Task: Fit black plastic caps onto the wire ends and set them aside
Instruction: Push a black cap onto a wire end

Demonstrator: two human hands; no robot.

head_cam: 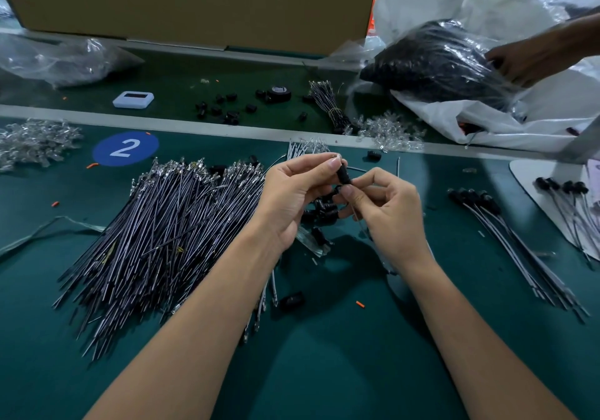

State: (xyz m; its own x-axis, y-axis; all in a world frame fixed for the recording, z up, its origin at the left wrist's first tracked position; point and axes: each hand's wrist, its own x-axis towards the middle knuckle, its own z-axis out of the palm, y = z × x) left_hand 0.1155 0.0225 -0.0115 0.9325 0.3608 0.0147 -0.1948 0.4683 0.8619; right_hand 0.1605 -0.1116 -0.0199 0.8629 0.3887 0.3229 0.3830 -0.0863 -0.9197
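Observation:
My left hand (pixel 292 195) pinches a black plastic cap (pixel 344 176) between thumb and fingers above the green mat. My right hand (pixel 386 208) pinches the cap's lower end together with a thin wire (pixel 365 229) that hangs down under the palm. A small heap of loose black caps (pixel 319 210) lies on the mat just below both hands. A big pile of bare wires (pixel 162 234) spreads at the left. Capped wires (pixel 506 241) lie in a row at the right.
Another person's hand (pixel 526 59) reaches into a clear bag of black parts (pixel 431 62) at the back right. A cardboard box (pixel 194 0) stands behind. Scattered caps (pixel 227 107), a tape roll (pixel 278 93), a white device (pixel 133 99) and clear parts (pixel 32 141) lie around.

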